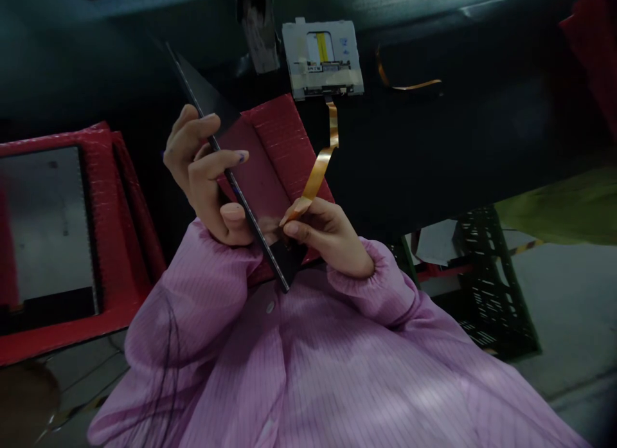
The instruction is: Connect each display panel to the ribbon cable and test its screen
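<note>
My left hand (pixel 207 171) grips a thin dark display panel (pixel 263 197) by its edge, fingers and thumb on either side. The panel is tilted steeply, its glossy face towards the right. Near its lower end, my right hand (pixel 332 232) pinches the end of an orange flat ribbon cable (pixel 318 171) between thumb and fingers. From there the cable runs up to a pale metal-backed board (pixel 322 59) with a yellow strip in its window. Whether the cable end touches the panel I cannot tell.
Red padded sheets (pixel 289 146) lie beneath the panel. On the left, another display panel (pixel 48 223) rests on red padding. A loose ribbon cable (pixel 409 86) lies on the dark table (pixel 463 139). Below right stands a green slotted crate (pixel 501 287) with items inside.
</note>
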Demonstrator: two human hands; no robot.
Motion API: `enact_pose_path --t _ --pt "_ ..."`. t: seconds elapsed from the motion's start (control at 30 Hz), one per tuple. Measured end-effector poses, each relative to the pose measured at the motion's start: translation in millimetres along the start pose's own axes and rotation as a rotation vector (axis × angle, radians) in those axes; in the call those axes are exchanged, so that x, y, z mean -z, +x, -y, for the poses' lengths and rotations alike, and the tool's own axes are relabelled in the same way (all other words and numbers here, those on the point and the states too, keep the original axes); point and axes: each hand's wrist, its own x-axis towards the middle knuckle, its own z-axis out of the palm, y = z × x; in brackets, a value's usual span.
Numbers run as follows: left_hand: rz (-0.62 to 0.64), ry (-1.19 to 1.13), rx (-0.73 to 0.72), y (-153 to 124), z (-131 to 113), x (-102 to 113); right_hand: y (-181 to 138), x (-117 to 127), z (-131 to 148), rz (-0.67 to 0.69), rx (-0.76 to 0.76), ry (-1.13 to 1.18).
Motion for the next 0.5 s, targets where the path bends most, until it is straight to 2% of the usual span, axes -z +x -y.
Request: enact_pose_path --t 0.13,0.33,0.4,0.5 --pt "-0.017 0.014 0.050 0 -3 -2 0 -1 1 -0.096 -0.025 -0.065" --pt "-0.100 -0.024 0.040 0 -5 -9 4 12 -2 -0.463 -0.022 -0.067" --pt "-0.144 -0.053 0.110 1 -5 -5 0 22 0 -0.556 0.000 -0.126" --pt "-0.086 -0.162 0.280 5 -9 6 -17 42 4 -0.559 0.038 -0.278"
